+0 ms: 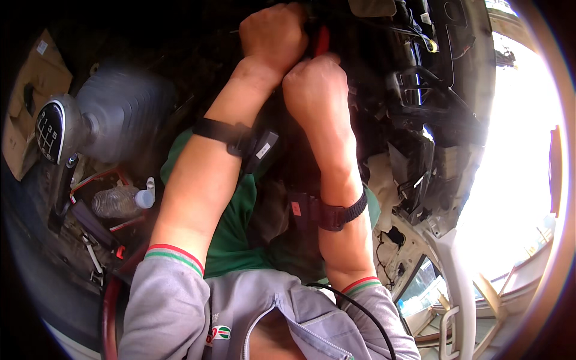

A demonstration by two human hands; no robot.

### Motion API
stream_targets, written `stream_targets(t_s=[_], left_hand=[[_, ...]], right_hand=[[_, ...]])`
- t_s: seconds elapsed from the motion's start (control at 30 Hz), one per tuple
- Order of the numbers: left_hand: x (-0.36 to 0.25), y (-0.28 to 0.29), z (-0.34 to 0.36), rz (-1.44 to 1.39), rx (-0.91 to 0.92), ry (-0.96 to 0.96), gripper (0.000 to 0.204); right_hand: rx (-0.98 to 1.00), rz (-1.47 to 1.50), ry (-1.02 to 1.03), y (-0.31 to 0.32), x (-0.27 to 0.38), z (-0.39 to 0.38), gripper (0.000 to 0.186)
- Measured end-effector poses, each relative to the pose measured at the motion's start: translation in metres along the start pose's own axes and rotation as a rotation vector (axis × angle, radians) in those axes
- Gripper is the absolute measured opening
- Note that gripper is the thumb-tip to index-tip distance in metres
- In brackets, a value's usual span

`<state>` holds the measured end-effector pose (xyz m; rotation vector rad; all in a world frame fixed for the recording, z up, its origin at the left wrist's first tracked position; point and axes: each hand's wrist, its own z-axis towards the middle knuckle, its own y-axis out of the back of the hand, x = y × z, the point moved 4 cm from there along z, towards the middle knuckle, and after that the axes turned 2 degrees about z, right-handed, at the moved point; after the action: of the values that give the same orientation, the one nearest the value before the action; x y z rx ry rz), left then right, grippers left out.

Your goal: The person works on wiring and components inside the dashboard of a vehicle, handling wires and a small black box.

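Both of my hands reach into the dark hollow at the top of the view, close beside each other. My left hand (273,37) is closed in a fist, its back toward me; what its fingers hold is hidden in shadow. Slightly nearer, my right hand (316,86) is wrapped round a red handle (323,41), which sticks up past the fist. The far end of that handle is lost in the dark. Black straps with small boxes circle both forearms.
At left stand a gear lever knob (53,131) with its grey boot (123,111) and a piece of cardboard (37,90). A plastic bottle (117,202) lies below them. Exposed brackets and wiring (420,36) line the right side, beside a bright door opening. A black cable (366,309) crosses my right sleeve.
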<state>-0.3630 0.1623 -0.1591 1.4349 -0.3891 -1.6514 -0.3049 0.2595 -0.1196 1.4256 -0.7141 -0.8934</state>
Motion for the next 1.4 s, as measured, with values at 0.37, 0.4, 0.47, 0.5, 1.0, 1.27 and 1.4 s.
stream_targets(t_s=[0.37,0.4,0.47,0.5,1.0,1.27,1.4], left_hand=[[0.012,0.032,0.015,0.255,-0.14,0.057,0.011],[0.014,0.049,0.013,0.132,-0.207,0.038,0.012],[0.037,0.062,0.001,0.079,-0.195,-0.013,0.012],[0.045,0.067,-0.006,0.053,-0.148,0.028,0.013],[0.039,0.067,-0.02,-0.023,-0.12,-0.003,0.017],[-0.001,0.108,-0.044,-0.456,0.129,0.176,0.02],[-0.062,0.192,-0.097,-0.581,0.192,-0.033,0.014]], right_hand=[[0.397,0.419,-0.213,-0.011,-0.016,0.014,0.025],[0.38,0.553,-0.455,-0.012,-0.015,0.013,0.025],[0.366,0.497,-0.468,-0.02,-0.015,0.012,0.023],[0.335,0.3,-0.254,-0.028,-0.014,0.01,0.021],[0.456,1.34,-0.872,0.091,0.002,-0.109,0.029],[0.233,1.882,-0.926,0.111,-0.003,-0.232,0.031],[0.184,1.947,-0.925,0.111,-0.008,-0.272,0.036]])
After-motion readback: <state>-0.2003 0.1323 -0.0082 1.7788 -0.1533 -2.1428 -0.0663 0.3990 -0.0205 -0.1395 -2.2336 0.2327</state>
